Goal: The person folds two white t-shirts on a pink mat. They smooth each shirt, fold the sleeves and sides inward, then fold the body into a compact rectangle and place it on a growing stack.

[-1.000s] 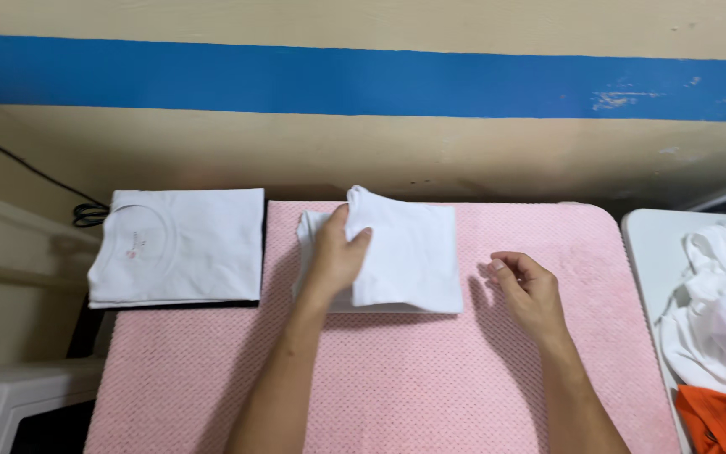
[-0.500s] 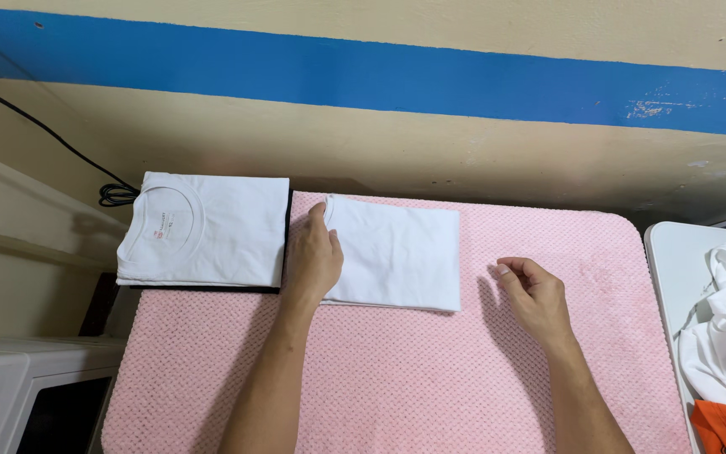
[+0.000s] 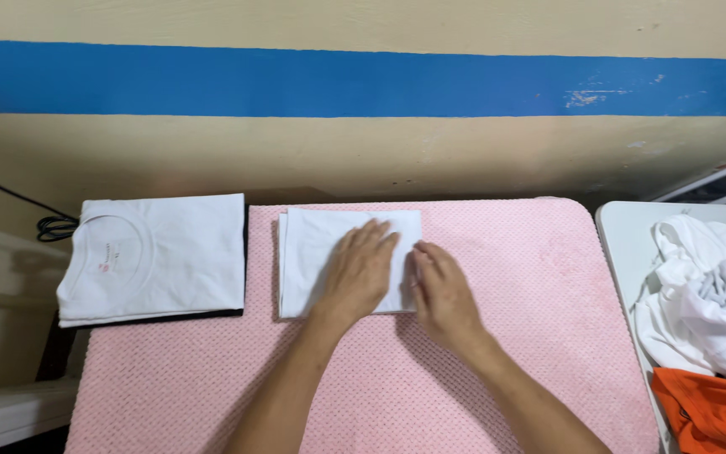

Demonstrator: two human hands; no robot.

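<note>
A folded white shirt (image 3: 317, 248) lies on the pink towel-covered table (image 3: 506, 277), near its far edge. My left hand (image 3: 361, 273) rests flat on top of the shirt, fingers spread, pressing it down. Just to the right, my right hand (image 3: 440, 294) lies palm down with its fingers at the shirt's right edge. Neither hand grips anything. Left of the table sits a stack of folded white shirts (image 3: 157, 256), collar side facing left.
A pile of loose white clothes (image 3: 699, 290) and an orange garment (image 3: 707, 416) lie on a white table (image 3: 623, 240) at the right. A black cable (image 3: 52, 225) runs along the beige wall with its blue stripe (image 3: 363, 80).
My left hand moved from the shirt's left edge onto its middle. My right hand came left from the bare towel to the shirt's right edge. The shirt now lies flat.
</note>
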